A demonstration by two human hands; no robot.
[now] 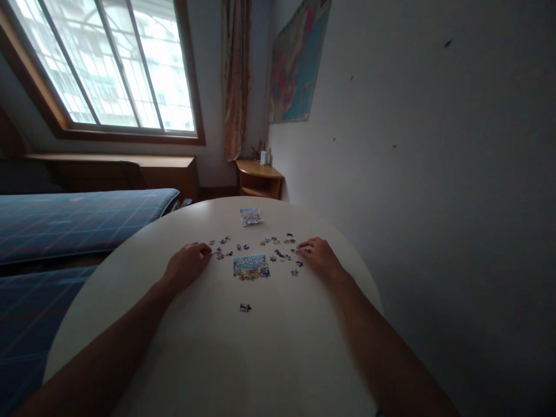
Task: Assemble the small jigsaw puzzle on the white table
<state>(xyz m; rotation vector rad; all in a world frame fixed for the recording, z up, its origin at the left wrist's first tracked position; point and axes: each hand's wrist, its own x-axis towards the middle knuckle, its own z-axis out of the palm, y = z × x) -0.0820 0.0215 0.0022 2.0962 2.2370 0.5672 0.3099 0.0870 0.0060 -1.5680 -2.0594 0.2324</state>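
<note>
A partly joined colourful jigsaw block (251,267) lies mid-table on a round white table (226,347). Several loose puzzle pieces (278,248) are scattered behind and beside it. One stray piece (245,307) lies nearer to me. A small picture card (251,216) sits farther back. My left hand (187,264) rests on the table left of the block, fingers curled, fingertips by the loose pieces. My right hand (318,255) lies right of the block, fingertips pinched on a loose piece among the scatter.
A bed with a blue checked cover (73,220) stands left of the table. A white wall (434,174) runs close along the right. A wooden corner shelf (259,177) and a window (113,63) are at the back.
</note>
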